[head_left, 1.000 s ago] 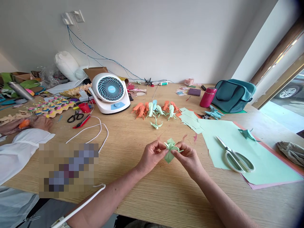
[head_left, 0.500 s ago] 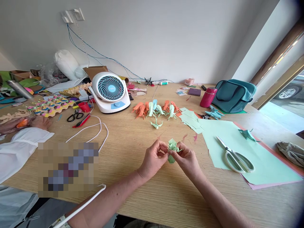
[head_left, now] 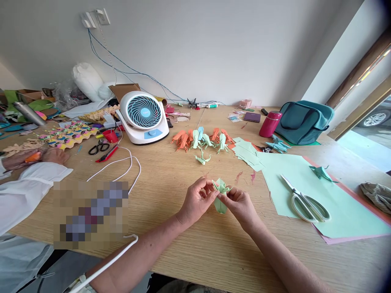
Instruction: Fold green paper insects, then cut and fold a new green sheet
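Note:
A pale green origami figure (head_left: 220,206) is held up between both hands above the table. My left hand (head_left: 198,200) pinches its left side between thumb and fingers. On the other side, my right hand (head_left: 241,205) grips it the same way, thumb tips almost meeting at its middle. Folded flaps stick up above the thumbs; the fingers partly cover the rest. Beyond the hands lies a single light green origami figure (head_left: 202,158). Behind that stands a cluster of orange origami figures (head_left: 182,140) and pale green ones (head_left: 222,143).
At right, scissors (head_left: 308,203) lie on large green paper sheets (head_left: 275,191), near a stack of cut paper (head_left: 246,152). A white fan (head_left: 146,118), pink bottle (head_left: 270,124) and teal bag (head_left: 302,124) stand farther back. Another person's hands (head_left: 55,156) are at far left, near a white cable (head_left: 139,175).
The green origami figure has tilted between my fingers, so more of its lower panel shows. My hands stay in nearly the same place, and the whole view has shifted slightly.

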`<state>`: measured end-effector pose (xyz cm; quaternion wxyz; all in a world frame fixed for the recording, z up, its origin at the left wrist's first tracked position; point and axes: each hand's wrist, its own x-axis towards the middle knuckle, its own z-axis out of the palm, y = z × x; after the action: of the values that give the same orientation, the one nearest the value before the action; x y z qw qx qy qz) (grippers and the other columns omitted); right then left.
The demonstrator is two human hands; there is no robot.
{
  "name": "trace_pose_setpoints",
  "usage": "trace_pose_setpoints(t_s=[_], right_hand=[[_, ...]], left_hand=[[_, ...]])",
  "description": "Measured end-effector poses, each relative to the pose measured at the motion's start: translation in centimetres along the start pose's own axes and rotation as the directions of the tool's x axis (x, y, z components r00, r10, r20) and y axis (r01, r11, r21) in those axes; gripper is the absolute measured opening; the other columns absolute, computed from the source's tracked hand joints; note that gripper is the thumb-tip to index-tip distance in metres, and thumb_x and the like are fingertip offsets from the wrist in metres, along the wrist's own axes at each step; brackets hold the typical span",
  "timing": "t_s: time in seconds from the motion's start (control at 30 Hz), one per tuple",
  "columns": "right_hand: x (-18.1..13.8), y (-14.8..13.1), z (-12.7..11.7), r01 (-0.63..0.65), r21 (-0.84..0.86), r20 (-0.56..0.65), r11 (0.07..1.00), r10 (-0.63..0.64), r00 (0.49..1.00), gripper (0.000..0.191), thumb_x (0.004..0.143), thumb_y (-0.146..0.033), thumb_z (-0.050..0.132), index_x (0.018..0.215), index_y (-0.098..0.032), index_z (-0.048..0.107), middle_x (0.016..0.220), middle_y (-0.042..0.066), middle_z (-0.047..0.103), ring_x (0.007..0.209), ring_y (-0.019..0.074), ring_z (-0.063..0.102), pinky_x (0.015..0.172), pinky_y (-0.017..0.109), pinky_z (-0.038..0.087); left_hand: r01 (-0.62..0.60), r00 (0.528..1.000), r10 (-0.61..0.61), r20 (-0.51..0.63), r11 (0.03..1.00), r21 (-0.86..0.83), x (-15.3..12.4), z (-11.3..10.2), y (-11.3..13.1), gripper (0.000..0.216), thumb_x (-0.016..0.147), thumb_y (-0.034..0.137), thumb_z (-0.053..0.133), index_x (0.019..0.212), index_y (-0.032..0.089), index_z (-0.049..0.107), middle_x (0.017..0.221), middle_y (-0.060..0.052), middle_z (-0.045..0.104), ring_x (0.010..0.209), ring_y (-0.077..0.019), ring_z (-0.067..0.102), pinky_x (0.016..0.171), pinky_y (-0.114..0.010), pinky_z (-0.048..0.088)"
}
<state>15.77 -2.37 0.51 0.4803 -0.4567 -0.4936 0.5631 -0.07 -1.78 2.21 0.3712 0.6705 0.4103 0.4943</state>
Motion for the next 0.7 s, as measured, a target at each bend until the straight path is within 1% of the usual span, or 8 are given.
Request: trace_pose_setpoints(t_s=[0.1, 0.2, 0.27, 0.37, 0.47, 0.57, 0.7], right_hand=[[-0.06, 0.12, 0.02, 0.001, -0.001, -0.004, 1.0, -0.001, 1.0, 0.041, 0.062, -0.052, 0.083, 0.071, -0.018, 0.062, 0.062, -0.002, 0.054, 0.057, 0.0115, 0.044, 0.053, 0.025, 0.034], [-0.05, 0.2, -0.03, 0.007, 0.009, -0.004, 1.0, -0.007, 1.0, 0.039, 0.066, -0.052, 0.08, 0.073, -0.017, 0.063, 0.064, -0.002, 0.054, 0.059, 0.0114, 0.043, 0.053, 0.025, 0.033], [-0.02, 0.23, -0.09, 0.013, 0.013, -0.002, 1.0, -0.013, 1.0, 0.038, 0.067, -0.051, 0.079, 0.073, -0.017, 0.062, 0.064, -0.002, 0.053, 0.059, 0.0114, 0.043, 0.053, 0.025, 0.033], [0.06, 0.31, -0.21, 0.021, 0.013, -0.003, 1.0, -0.021, 1.0, 0.038, 0.068, -0.051, 0.079, 0.071, -0.018, 0.061, 0.063, -0.002, 0.051, 0.058, 0.0114, 0.042, 0.053, 0.025, 0.032], [0.11, 0.52, -0.35, 0.031, 0.003, 0.001, 1.0, -0.031, 1.0, 0.038, 0.07, -0.051, 0.077, 0.071, -0.018, 0.059, 0.062, -0.002, 0.05, 0.058, 0.0114, 0.042, 0.052, 0.025, 0.033], [0.02, 0.71, -0.47, 0.078, -0.062, 0.004, 0.995, -0.078, 0.997, 0.035, 0.075, -0.049, 0.073, 0.073, -0.018, 0.058, 0.063, -0.002, 0.049, 0.058, 0.0114, 0.042, 0.053, 0.025, 0.034], [-0.22, 0.7, -0.51, 0.185, -0.239, -0.021, 0.953, -0.195, 0.98, 0.031, 0.081, -0.044, 0.07, 0.071, -0.019, 0.055, 0.064, -0.002, 0.049, 0.06, 0.0116, 0.043, 0.055, 0.024, 0.035]], left_hand=[[0.021, 1.0, -0.021, 0.001, 0.998, -0.054, 0.12, -0.01, -0.04, 0.01, 0.085, 0.026, 0.064, 0.085, 0.016, 0.065, 0.083, -0.003, 0.061, 0.071, -0.0111, 0.056, 0.059, -0.018, 0.046], [0.043, 0.999, -0.041, 0.022, 0.994, -0.103, 0.19, -0.1, -0.17, 0.01, 0.084, 0.026, 0.065, 0.085, 0.015, 0.065, 0.083, -0.003, 0.062, 0.072, -0.0114, 0.057, 0.059, -0.018, 0.046], [0.052, 0.998, -0.049, 0.033, 0.991, -0.124, 0.24, -0.17, -0.28, 0.01, 0.084, 0.025, 0.066, 0.085, 0.015, 0.066, 0.083, -0.003, 0.063, 0.072, -0.0113, 0.057, 0.057, -0.018, 0.045], [0.056, 0.998, -0.051, 0.038, 0.987, -0.152, 0.35, -0.23, -0.41, 0.01, 0.084, 0.025, 0.066, 0.085, 0.015, 0.066, 0.083, -0.004, 0.066, 0.071, -0.011, 0.058, 0.055, -0.017, 0.043], [0.042, 0.998, -0.035, 0.043, 0.986, -0.163, 0.46, -0.22, -0.45, 0.009, 0.083, 0.023, 0.067, 0.085, 0.015, 0.067, 0.086, -0.005, 0.068, 0.072, -0.0113, 0.06, 0.056, -0.017, 0.046], [0.033, 0.999, -0.027, 0.037, 0.986, -0.162, 0.52, -0.16, -0.39, 0.007, 0.081, 0.02, 0.066, 0.086, 0.015, 0.067, 0.085, -0.005, 0.069, 0.073, -0.0116, 0.061, 0.058, -0.018, 0.048], [0.046, 0.998, -0.037, 0.052, 0.982, -0.184, 0.56, -0.23, -0.25, 0.006, 0.079, 0.016, 0.065, 0.085, 0.014, 0.066, 0.082, -0.004, 0.067, 0.071, -0.0113, 0.061, 0.057, -0.017, 0.048]])
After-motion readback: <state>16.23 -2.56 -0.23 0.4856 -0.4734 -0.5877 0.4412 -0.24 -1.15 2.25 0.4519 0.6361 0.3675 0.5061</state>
